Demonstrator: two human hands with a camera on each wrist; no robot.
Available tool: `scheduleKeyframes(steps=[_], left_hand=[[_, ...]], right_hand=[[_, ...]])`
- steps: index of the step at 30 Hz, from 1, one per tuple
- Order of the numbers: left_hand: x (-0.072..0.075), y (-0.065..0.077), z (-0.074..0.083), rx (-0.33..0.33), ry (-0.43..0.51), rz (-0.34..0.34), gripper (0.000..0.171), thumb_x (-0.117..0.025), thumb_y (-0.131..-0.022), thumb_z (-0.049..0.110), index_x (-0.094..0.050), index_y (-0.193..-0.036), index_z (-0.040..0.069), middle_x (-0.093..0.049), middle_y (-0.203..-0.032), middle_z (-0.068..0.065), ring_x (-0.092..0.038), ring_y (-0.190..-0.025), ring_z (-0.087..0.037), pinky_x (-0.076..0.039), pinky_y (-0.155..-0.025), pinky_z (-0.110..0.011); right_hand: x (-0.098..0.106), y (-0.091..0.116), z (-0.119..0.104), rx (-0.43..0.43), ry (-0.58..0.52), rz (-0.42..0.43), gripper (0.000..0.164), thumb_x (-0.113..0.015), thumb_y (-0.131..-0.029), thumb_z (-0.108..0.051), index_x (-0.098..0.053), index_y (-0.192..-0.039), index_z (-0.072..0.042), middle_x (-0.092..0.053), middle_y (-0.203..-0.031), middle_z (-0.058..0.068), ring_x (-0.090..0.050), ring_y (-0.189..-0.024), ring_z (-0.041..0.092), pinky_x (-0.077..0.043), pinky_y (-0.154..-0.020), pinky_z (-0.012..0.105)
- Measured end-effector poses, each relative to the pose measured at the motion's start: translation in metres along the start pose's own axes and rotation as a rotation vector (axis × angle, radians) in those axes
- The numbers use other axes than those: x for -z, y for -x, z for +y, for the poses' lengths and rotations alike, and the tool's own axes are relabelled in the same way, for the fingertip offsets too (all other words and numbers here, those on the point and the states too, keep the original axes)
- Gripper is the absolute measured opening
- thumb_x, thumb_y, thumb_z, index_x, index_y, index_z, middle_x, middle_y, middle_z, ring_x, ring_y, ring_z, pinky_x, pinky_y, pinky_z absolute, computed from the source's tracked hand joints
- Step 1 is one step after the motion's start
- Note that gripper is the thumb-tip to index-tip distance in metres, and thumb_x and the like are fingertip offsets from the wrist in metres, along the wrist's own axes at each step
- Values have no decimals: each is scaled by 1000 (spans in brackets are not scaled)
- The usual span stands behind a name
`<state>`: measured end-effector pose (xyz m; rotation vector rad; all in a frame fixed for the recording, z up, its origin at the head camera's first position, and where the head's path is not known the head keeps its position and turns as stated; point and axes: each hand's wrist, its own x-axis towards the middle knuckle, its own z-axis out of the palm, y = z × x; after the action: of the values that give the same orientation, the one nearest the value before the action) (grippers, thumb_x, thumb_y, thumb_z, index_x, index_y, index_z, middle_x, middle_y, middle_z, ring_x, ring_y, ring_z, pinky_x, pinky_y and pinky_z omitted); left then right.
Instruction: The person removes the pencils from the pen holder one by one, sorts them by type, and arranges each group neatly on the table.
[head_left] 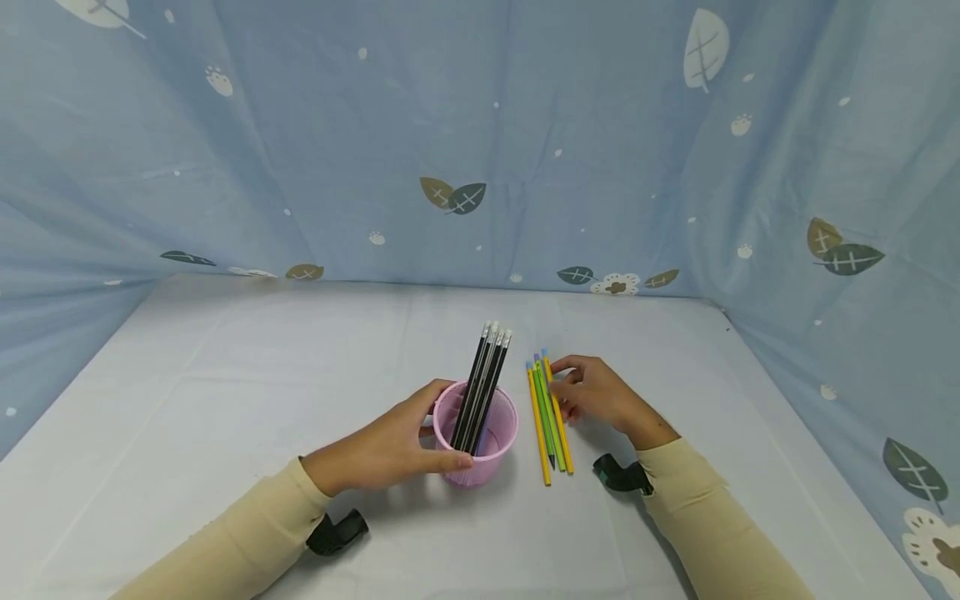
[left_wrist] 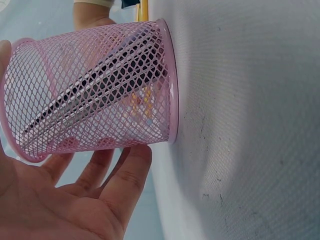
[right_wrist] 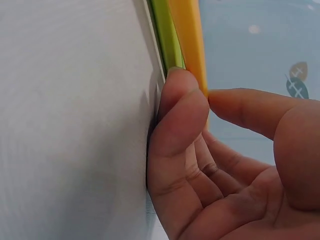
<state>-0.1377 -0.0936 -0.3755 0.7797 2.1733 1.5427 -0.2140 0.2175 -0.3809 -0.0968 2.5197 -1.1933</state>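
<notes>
My left hand (head_left: 386,446) grips a pink mesh pencil cup (head_left: 468,477) round its side, with the thumb over the near rim. The cup stands upright on the table. Several black pencils (head_left: 483,383) lean inside it, silver ends up. To its right lies a row of yellow and green pencils (head_left: 540,433). My right hand (head_left: 600,396) is at the right side of that row. Its thumb and fingers pinch the outermost yellow pencil (right_wrist: 189,30) in the right wrist view, beside a green pencil (right_wrist: 165,35).
A white cloth (head_left: 285,350) covers the table. Blue leaf-print curtain (head_left: 337,125) hangs behind it and along the sides. A black wrist mount (head_left: 337,533) sits at the left cuff, and another wrist mount (head_left: 622,475) at the right cuff.
</notes>
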Motion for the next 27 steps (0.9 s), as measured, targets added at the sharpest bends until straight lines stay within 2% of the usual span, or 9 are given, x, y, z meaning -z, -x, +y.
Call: scheduleKeyframes(steps=[7,14,27], left_hand=[[0,0,0,-9,-2,0,78,-80,-85,33,-35,-147,18,-49,-140,-2,-50,-134,-23,-48,-111,-36],[0,0,1,19,3,2,81,-82,-84,33,-34,-148,22,-48,-140,4,-49,-135,-19,-48,-110,-30],[-1,1,0,9,-2,1,79,-82,-84,33,-34,-147,23,-49,-140,5,-49,-134,-17,-48,-110,-29]], right_hand=[[-2,0,-1,6,45,12,42,-65,-97,-18,-55,-135,-3,-67,-90,11,-64,-61,19,-59,-58,30],[-4,0,-1,0,72,28,42,-66,-97,-19,-55,-135,-4,-67,-89,10,-65,-61,18,-59,-57,29],[-7,2,-3,23,99,48,44,-67,-95,-17,-56,-136,-5,-66,-86,10,-64,-59,17,-59,-56,29]])
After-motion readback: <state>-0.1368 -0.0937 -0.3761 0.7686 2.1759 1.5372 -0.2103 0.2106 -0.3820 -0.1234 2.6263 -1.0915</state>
